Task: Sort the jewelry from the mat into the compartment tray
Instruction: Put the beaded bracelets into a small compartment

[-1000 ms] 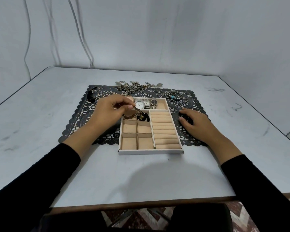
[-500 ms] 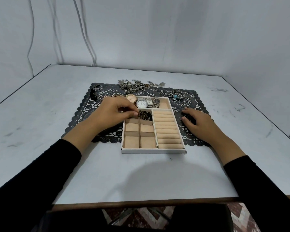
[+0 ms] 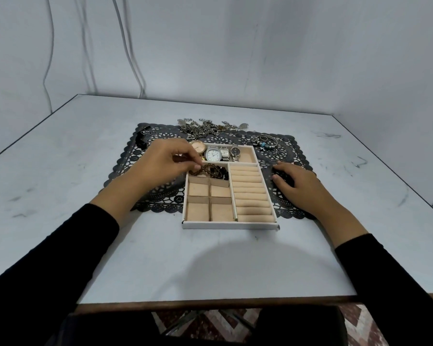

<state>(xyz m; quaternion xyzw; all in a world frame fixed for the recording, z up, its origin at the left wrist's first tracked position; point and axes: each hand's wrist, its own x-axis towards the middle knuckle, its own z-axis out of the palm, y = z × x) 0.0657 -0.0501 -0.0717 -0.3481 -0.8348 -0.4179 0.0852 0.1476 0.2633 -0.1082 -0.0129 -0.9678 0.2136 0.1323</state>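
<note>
Spreading across the frame, a pale counter (image 3: pixel 110 245) carries a black lace mat (image 3: pixel 160 193), with a white compartment tray (image 3: pixel 230 224) lying on the mat's near middle. Its right side holds ring rolls, its far row four watches (image 3: pixel 213 154). At the middle-left compartment, the left hand (image 3: pixel 165 161) has its fingers (image 3: pixel 194 161) pinched on a brown beaded bracelet (image 3: pixel 210 170) that lies coiled inside. The right hand (image 3: pixel 298 183) rests flat on the mat beside the tray, fingers loosely spread. Tangled chains (image 3: pixel 203 127) and rings (image 3: pixel 268 143) lie along the mat's far edge.
</note>
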